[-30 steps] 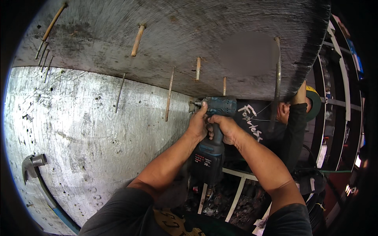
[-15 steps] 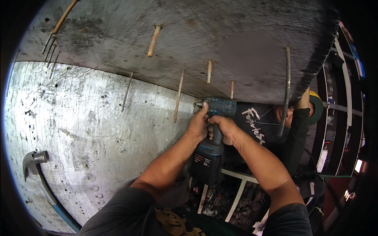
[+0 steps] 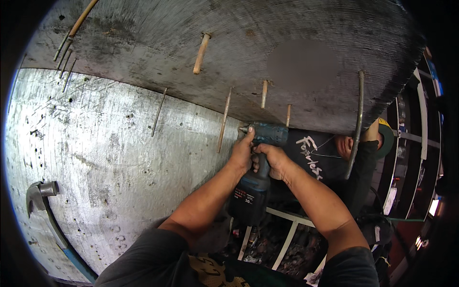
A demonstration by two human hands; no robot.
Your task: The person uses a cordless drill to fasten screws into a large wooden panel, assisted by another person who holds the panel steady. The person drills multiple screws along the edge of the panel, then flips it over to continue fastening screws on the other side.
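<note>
A blue and black cordless drill [image 3: 270, 135] is held in both my hands, its nose pointing left at the corner where a pale, scuffed panel [image 3: 119, 167] meets a dark one [image 3: 158, 28]. Whether its tip touches the panel is hard to make out. My left hand [image 3: 242, 152] closes round the front of the drill, with the thumb up beside the nose. Around the upper grip wraps my right hand [image 3: 273, 158]; its finger on the trigger side is partly hidden. Below the hands hangs the dark battery block [image 3: 248, 201].
A claw hammer [image 3: 57, 229] with a blue and black handle lies on the pale panel at left. Several thin rods stick out of the panels, including a tan one [image 3: 201, 53] and a long bent one [image 3: 356, 124]. Another person [image 3: 315, 153] is close behind the drill. Pale metal bars [image 3: 284, 244] lie below.
The view has shifted a little, so the rods and dark panel sit slightly lower and further right. The drill's rear has dipped slightly; both hands keep the same hold.
</note>
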